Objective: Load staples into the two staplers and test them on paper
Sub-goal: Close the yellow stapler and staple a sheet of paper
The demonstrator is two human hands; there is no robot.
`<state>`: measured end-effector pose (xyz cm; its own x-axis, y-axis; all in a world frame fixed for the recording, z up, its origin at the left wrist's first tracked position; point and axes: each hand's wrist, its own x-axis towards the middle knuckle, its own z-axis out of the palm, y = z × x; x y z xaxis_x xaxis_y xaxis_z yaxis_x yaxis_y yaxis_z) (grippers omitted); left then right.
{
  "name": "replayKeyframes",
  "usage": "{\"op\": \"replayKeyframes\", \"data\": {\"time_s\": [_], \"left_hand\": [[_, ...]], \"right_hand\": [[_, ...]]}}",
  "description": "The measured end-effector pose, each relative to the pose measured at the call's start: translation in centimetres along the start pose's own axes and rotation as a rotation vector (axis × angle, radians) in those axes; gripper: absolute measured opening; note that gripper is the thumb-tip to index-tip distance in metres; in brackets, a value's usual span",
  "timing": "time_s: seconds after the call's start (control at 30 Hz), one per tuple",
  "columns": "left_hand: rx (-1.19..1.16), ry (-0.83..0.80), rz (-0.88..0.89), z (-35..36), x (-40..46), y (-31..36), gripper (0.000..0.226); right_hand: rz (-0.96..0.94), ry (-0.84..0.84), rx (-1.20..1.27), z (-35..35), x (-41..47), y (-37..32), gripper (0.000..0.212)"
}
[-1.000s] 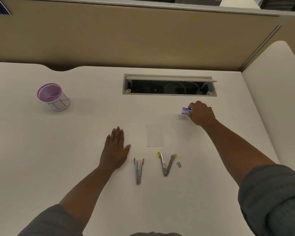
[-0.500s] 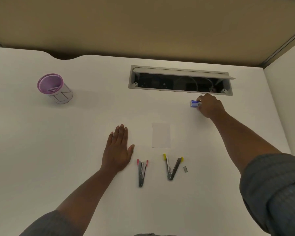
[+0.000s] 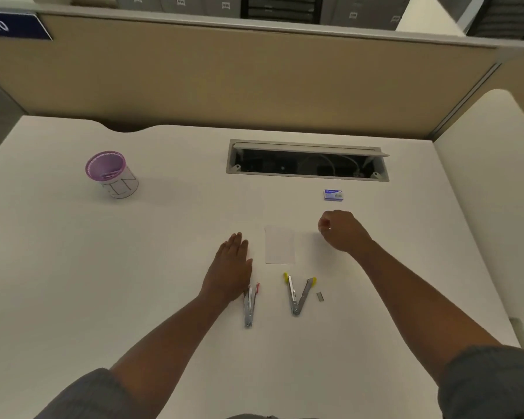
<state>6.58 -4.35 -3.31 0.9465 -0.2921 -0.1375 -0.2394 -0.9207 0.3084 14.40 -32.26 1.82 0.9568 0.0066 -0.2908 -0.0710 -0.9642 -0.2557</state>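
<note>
2 staplers lie hinged open on the white bench point(image 3: 73, 297), side by side near the front edge. Red-tipped stapler point(image 3: 250, 303): arms in a narrow V, tips pointing away from the person, the left hand's heel just beside or touching its top. Yellow-tipped stapler point(image 3: 298, 294): arms spread wider, lying to the right of the first. Small grey strip of staples point(image 3: 320, 296) flat on the bench just right of the yellow-tipped stapler, apart from it. Sheet of paper point(image 3: 279, 244) lies flat just beyond both staplers, between the 2 hands. Blue staple box point(image 3: 333, 195) sits further back, beyond the right hand and not touched. Left hand point(image 3: 231, 267) flat on the bench, palm down, fingers straight and together. Right hand point(image 3: 342, 231) above the bench right of the paper, fingers curled in; a small bright glint at the fingertips, too small to identify. Purple mesh cup point(image 3: 111, 173) far left. Open cable hatch point(image 3: 307, 160) at the back of the bench.
</note>
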Motion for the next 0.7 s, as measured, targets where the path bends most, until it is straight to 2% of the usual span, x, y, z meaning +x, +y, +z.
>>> {"op": "replayKeyframes", "data": {"time_s": [0.13, 0.2, 0.33, 0.47, 0.57, 0.7], "left_hand": [[-0.096, 0.089, 0.114, -0.3, -0.8, 4.0, 0.033], [-0.117, 0.049, 0.119, -0.4, -1.3, 5.8, 0.029], [-0.234, -0.125, -0.119, 0.2, -2.0, 8.8, 0.028], [-0.274, -0.245, -0.311, 1.4, -2.0, 10.4, 0.045], [-0.264, -0.256, -0.362, 2.1, -2.0, 10.7, 0.045], [-0.29, -0.247, -0.401, 2.5, -2.1, 10.9, 0.037]], "right_hand": [[0.009, -0.08, 0.071, 1.7, -3.8, -1.2, 0.014], [0.014, -0.102, 0.087, 2.6, -5.3, -1.5, 0.014], [0.055, -0.155, 0.094, 4.4, -7.5, -2.0, 0.017], [0.134, -0.16, 0.14, 6.1, -8.7, -2.8, 0.024], [0.194, -0.137, 0.168, 6.9, -9.0, -3.3, 0.024], [0.277, -0.115, 0.253, 6.9, -9.1, -3.7, 0.008]]}}
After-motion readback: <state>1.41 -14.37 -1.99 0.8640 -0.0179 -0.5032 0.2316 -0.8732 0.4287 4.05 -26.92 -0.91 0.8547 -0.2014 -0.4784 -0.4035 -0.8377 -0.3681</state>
